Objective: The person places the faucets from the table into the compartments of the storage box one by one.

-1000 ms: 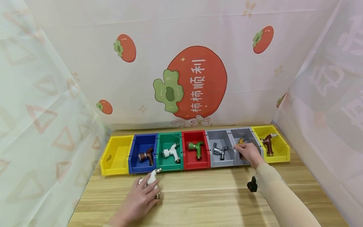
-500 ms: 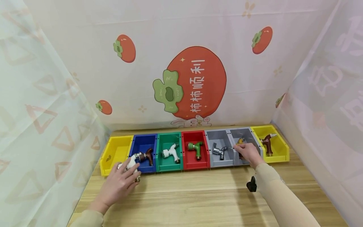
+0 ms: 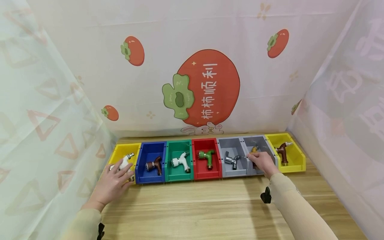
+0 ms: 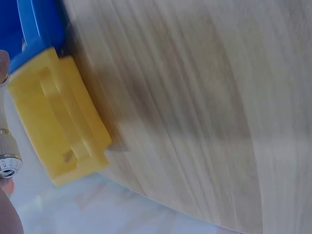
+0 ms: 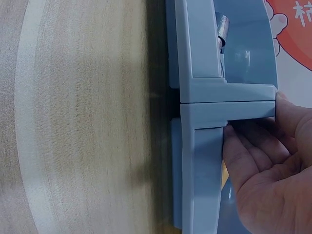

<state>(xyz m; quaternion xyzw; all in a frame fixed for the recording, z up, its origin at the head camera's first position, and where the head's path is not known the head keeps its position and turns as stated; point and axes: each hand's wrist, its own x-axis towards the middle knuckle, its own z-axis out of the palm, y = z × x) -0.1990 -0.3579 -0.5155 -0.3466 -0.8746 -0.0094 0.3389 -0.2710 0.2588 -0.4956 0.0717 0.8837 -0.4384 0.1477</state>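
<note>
My left hand (image 3: 111, 185) grips a white tap (image 3: 125, 162) with metal ends, over the left yellow bin (image 3: 116, 152). In the left wrist view, only the tap's ribbed metal end (image 4: 9, 153) and bits of the hand show at the left edge, beside the yellow bin. My right hand (image 3: 264, 162) pinches the side wall where two grey bins meet; in the right wrist view, thumb and fingers straddle this wall (image 5: 251, 107). A yellowish tap (image 3: 255, 148) lies in the right grey bin (image 3: 263, 142), partly hidden by that hand.
The bins form one row along the back. A brown tap (image 3: 154, 165) lies in the blue bin, a white tap (image 3: 181, 161) in the green, a green tap (image 3: 207, 158) in the red, a chrome tap (image 3: 232, 160) in the left grey and a dark-brown tap (image 3: 283, 154) in the right yellow.
My left hand has carried the white tap leftward from the table in front of the blue and green bins, past the blue bin, to the left yellow bin. My right hand has stayed put.
</note>
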